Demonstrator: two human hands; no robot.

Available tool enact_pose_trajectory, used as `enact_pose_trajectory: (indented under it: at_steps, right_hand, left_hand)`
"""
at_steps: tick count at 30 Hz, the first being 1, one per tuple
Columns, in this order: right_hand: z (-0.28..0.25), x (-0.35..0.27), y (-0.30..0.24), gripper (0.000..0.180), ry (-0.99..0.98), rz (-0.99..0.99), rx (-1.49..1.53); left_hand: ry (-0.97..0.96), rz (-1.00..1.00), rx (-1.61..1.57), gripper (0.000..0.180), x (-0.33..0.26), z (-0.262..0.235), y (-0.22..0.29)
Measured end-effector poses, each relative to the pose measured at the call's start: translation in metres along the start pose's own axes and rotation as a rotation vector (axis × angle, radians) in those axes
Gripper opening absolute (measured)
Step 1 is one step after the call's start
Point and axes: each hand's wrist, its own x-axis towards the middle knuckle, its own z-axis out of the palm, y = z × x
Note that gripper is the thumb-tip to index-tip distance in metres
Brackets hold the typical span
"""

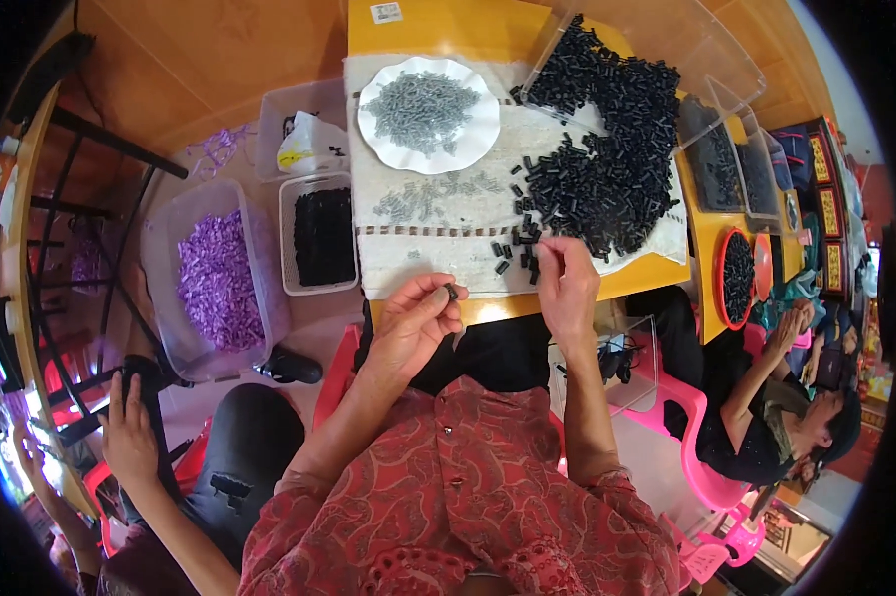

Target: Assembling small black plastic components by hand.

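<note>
Between the thumb and fingers of my left hand (pixel 408 328) is a small black cylindrical piece (pixel 453 292), held just off the table's near edge. My right hand (pixel 569 293) is pinched at the near edge of a large heap of black tube-shaped pieces (pixel 607 184); whatever is in its fingertips is hidden. A few loose black pieces (pixel 503 260) lie to the left of those fingertips. On the pale cloth (pixel 448 260), small clear pieces (pixel 433 199) are scattered. Behind them stands a white scalloped plate (pixel 486 134) piled with more clear pieces.
A tilted clear bin (pixel 711 60) spills black pieces at the far right. Left of the table are a white basket (pixel 319 288) of black pieces and a clear tub (pixel 165 298) of purple ones. A red bowl (pixel 721 316) stands at right. Other people sit on both sides.
</note>
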Motion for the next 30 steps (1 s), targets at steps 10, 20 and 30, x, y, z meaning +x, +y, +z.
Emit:
enact_pose_trajectory:
  at_steps: [10, 20, 30]
  right_hand:
    - [0.015, -0.04, -0.049, 0.013, -0.319, 0.581, 0.959]
    - [0.017, -0.045, -0.053, 0.017, -0.371, 0.577, 1.029]
    - [0.022, -0.05, -0.056, 0.009, -0.291, 0.339, 0.832]
  left_hand:
    - [-0.025, 0.039, -0.004, 0.02, 0.0, -0.001, -0.002]
    - [-0.01, 0.053, -0.038, 0.02, 0.0, -0.001, -0.004]
    - [0.013, 0.068, -0.054, 0.019, 0.002, -0.002, -0.007]
